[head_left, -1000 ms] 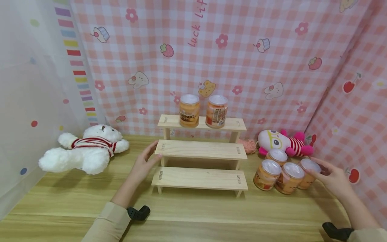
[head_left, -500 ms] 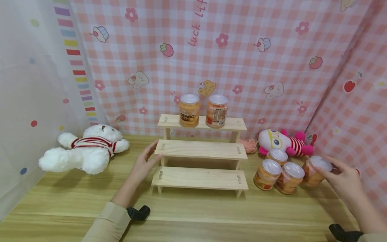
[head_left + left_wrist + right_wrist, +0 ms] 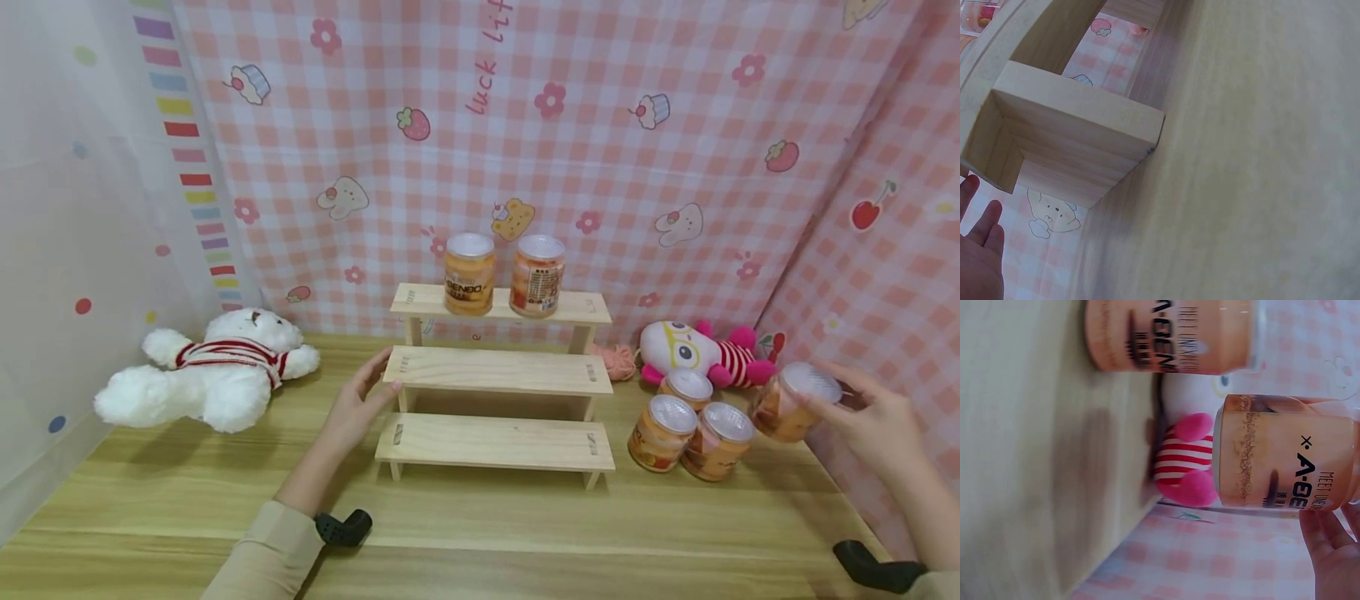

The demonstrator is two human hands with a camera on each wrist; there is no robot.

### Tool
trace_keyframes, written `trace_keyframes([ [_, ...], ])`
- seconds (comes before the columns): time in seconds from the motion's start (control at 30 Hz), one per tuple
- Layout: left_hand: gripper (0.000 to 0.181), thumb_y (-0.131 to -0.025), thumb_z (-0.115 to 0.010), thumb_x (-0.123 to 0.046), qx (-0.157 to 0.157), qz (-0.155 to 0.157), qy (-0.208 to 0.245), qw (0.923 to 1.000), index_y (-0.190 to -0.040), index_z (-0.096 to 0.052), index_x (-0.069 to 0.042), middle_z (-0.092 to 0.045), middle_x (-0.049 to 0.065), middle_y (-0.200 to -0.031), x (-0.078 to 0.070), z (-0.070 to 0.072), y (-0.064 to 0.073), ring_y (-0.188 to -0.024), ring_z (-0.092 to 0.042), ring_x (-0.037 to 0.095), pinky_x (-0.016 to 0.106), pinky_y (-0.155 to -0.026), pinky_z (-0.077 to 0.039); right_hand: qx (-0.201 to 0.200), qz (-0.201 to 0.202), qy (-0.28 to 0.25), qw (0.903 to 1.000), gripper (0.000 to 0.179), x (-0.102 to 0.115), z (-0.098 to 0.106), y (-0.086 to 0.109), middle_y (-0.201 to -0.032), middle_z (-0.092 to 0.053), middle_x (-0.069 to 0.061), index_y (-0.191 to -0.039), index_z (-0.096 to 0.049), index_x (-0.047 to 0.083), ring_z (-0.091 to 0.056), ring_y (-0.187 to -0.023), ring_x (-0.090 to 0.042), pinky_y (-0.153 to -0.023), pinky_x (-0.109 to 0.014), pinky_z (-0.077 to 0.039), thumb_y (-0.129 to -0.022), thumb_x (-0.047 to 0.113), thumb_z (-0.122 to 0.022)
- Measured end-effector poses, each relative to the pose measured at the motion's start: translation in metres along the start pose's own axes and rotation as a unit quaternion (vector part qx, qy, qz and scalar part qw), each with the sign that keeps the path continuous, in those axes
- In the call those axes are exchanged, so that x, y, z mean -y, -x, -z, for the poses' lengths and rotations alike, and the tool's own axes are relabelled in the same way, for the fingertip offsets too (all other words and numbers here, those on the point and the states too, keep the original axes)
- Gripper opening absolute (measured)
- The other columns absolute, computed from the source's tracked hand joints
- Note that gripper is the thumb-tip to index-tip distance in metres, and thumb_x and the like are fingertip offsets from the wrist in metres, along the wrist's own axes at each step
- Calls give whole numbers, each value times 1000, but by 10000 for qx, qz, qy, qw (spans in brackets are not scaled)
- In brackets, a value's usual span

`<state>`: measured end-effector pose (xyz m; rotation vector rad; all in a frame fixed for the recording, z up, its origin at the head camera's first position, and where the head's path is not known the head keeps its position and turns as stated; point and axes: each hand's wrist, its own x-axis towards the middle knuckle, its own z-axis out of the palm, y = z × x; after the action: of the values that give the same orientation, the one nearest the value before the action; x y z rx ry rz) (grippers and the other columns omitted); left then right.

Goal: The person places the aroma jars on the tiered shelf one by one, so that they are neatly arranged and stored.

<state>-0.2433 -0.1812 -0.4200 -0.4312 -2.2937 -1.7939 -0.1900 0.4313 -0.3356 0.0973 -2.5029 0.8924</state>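
My right hand (image 3: pixel 873 417) grips a clear jar (image 3: pixel 795 402) with orange contents and a silvery lid, fingers and thumb round its upper part. In the right wrist view this held jar (image 3: pixel 1288 453) hangs above the tabletop, apart from a standing jar (image 3: pixel 1172 334). Three similar jars, including the front left jar (image 3: pixel 663 433), stand together beside it. My left hand (image 3: pixel 360 408) holds the left end of a three-step wooden shelf (image 3: pixel 498 371), thumb at the middle board's front edge. Two jars stand on the top board: a left jar (image 3: pixel 470 275) and a right jar (image 3: pixel 537 277).
A white teddy bear (image 3: pixel 232 367) lies on the wood-grain table (image 3: pixel 480 542) at the left. Behind the jars lie a pink plush toy (image 3: pixel 705 354) and some pink yarn (image 3: pixel 617 363). Checked cloth (image 3: pixel 600 158) covers the back and right sides.
My right hand has lifted the rightmost jar off the table and carried it up and to the right, away from the other three. My left hand has stayed at the shelf.
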Motion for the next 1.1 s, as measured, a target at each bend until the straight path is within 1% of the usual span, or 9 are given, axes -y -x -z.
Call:
trace_keyframes([
  [0.1, 61, -97, -60, -28, 6, 3, 20, 10000, -149, -35, -10, -39, 16, -146, 0, 0, 0, -137, -28, 35, 53, -109, -24, -138, 161, -107, 9997, 49, 9, 4, -4, -113, -58, 9, -131, -54, -4, -43, -81, 19, -61, -3, -41, -87, 12, -71],
  [0.17, 60, -96, -60, -28, 6, 14, 28, 10000, -149, -35, -12, -39, 16, -146, 0, 0, 0, -137, -28, 35, 53, -109, -24, -273, 300, -224, 9989, 47, 16, 6, -7, -107, -50, 27, -129, -56, -4, -46, -79, 15, -60, -4, -42, -86, 8, -72],
  [0.23, 60, -96, -60, -28, 7, 25, 46, 10000, -149, -35, -13, -39, 15, -146, -1, 0, 0, -137, -28, 34, 53, -109, -24, -333, 370, -177, 9986, 47, 23, 7, -10, -105, -45, 34, -130, -57, -2, -46, -77, 14, -59, -5, -42, -86, 9, -72],
  [0.43, 59, -97, -59, -28, 12, 43, 69, 10000, -149, -35, -14, -39, 16, -146, -1, 0, 1, -137, -27, 34, 54, -109, -24, -201, 293, -246, 9991, 51, 48, 4, -16, -106, -49, 29, -131, -57, 2, -49, -78, 12, -61, -5, -42, -86, 16, -74],
  [0.57, 59, -97, -59, -25, 45, 70, 67, 9999, -149, -34, -10, -38, 18, -146, -10, 0, 3, -138, -26, 37, 55, -109, -22, -85, 337, -483, 9982, 51, 66, -2, -20, -102, -50, 30, -132, -59, 7, -52, -77, 9, -60, -7, -44, -84, 15, -75],
  [0.67, 59, -97, -59, -24, 41, 67, 48, 10000, -149, -34, -9, -38, 18, -146, -9, 0, 2, -137, -27, 37, 55, -109, -22, 8, 541, -662, 9963, 51, 80, -9, -24, -102, -53, 29, -131, -59, 6, -53, -77, 6, -59, -8, -44, -83, 10, -76],
  [0.73, 59, -97, -59, -28, 5, 21, 35, 10000, -149, -35, -12, -39, 16, -146, 0, 0, 0, -138, -27, 35, 54, -109, -23, 75, 619, -839, 9945, 50, 90, -15, -26, -104, -55, 27, -131, -59, 4, -54, -79, 6, -61, -7, -44, -83, 8, -75],
  [0.9, 59, -97, -59, -28, -7, 30, 35, 10000, -149, -35, -12, -40, 16, -146, -1, 1, 0, -137, -28, 34, 54, -109, -23, 227, 792, -1078, 9907, 48, 115, -28, -30, -110, -58, 22, -130, -59, 3, -55, -85, 0, -65, -9, -45, -84, 7, -75],
  [1.1, 60, -97, -59, -29, 7, 86, 29, 10000, -149, -35, -12, -39, 15, -146, -2, 1, 1, -137, -28, 34, 52, -109, -24, 287, 1372, -1200, 9828, 47, 144, -48, -36, -113, -59, 17, -125, -62, -1, -55, -92, 0, -73, -7, -45, -80, 1, -76],
])
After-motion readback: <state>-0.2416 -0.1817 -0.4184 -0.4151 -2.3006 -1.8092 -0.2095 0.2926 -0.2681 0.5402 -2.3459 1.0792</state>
